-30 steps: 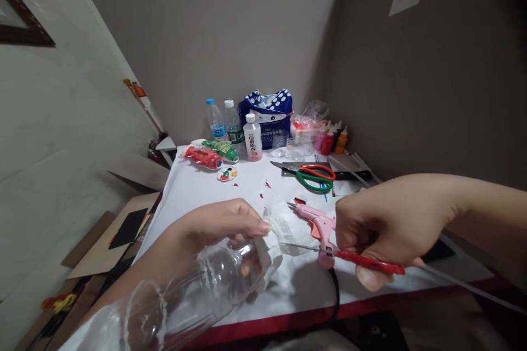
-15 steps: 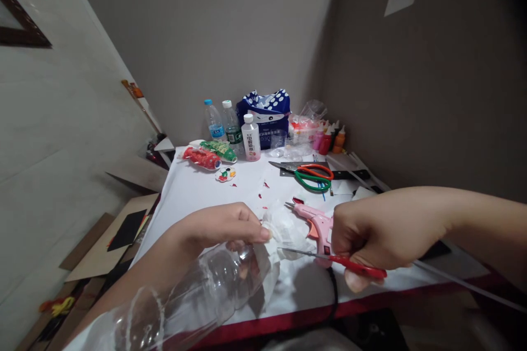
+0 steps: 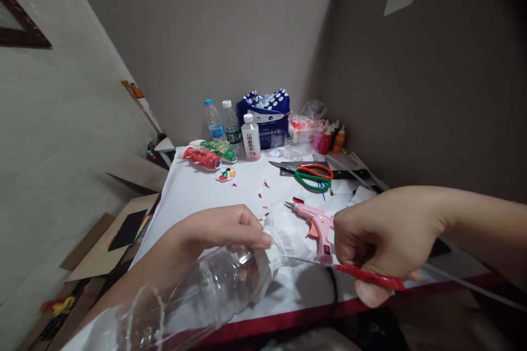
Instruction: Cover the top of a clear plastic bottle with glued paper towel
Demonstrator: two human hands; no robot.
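Observation:
My left hand (image 3: pixel 234 227) is closed on the end of a clear plastic bottle (image 3: pixel 197 296), where thin white sheet material (image 3: pixel 284 236) wraps the rim and sticks out to the right. The bottle lies slanted, its other end toward the lower left. In my right hand (image 3: pixel 379 241) is a pair of small red-handled scissors (image 3: pixel 370 275). Their blades point left and touch or nearly touch the white material's lower edge; I cannot tell which. Just behind lies a pink glue gun (image 3: pixel 319 219).
Larger scissors (image 3: pixel 313 175) with red and green handles lie farther back. Behind stand a white-labelled bottle (image 3: pixel 251 138), a blue bag (image 3: pixel 269 115) and several paint bottles (image 3: pixel 329 140). Red and green fish-shaped pieces (image 3: pixel 202 158) lie at the left beside a small paint palette (image 3: pixel 225 174).
My right hand and the red scissors have moved slightly right and down, away from the bottle's rim. My left hand and the bottle have barely shifted.

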